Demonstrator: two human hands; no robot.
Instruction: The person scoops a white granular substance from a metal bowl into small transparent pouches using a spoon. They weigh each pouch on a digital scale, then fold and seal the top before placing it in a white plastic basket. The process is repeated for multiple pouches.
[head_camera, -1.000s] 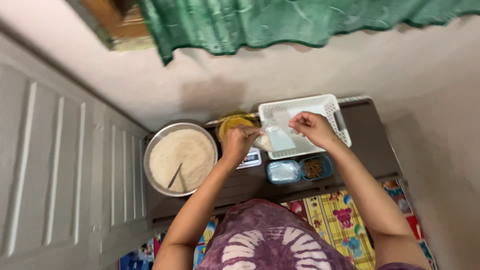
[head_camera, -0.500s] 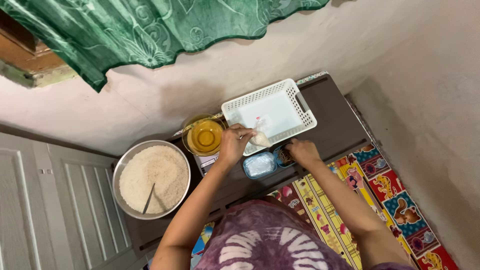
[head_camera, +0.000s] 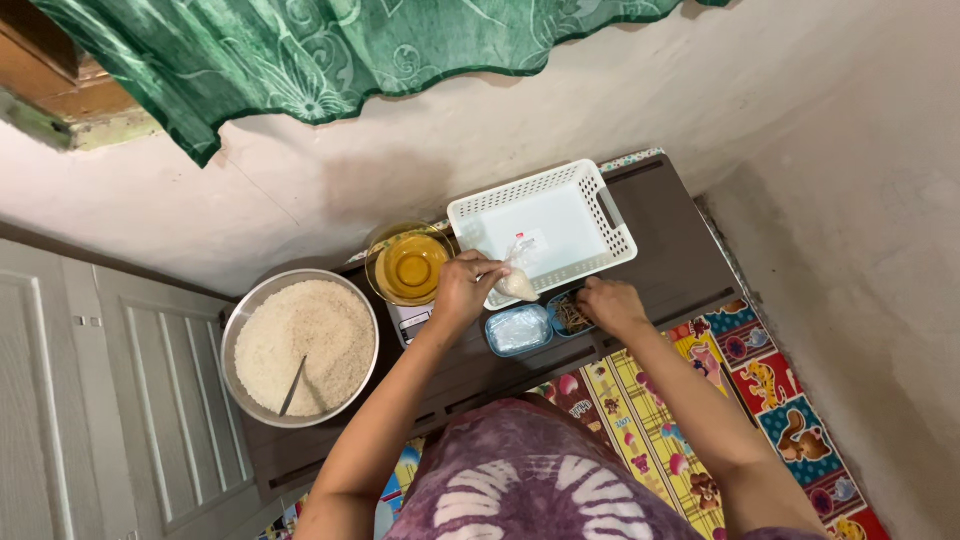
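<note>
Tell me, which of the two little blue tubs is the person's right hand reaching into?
The right-hand tub, holding brown strands, under the right hand. The other tub, beside it, has pale contents and no hand on it.

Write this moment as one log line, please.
left hand: holds small bag | right hand: in blue tub | basket: behind
</note>
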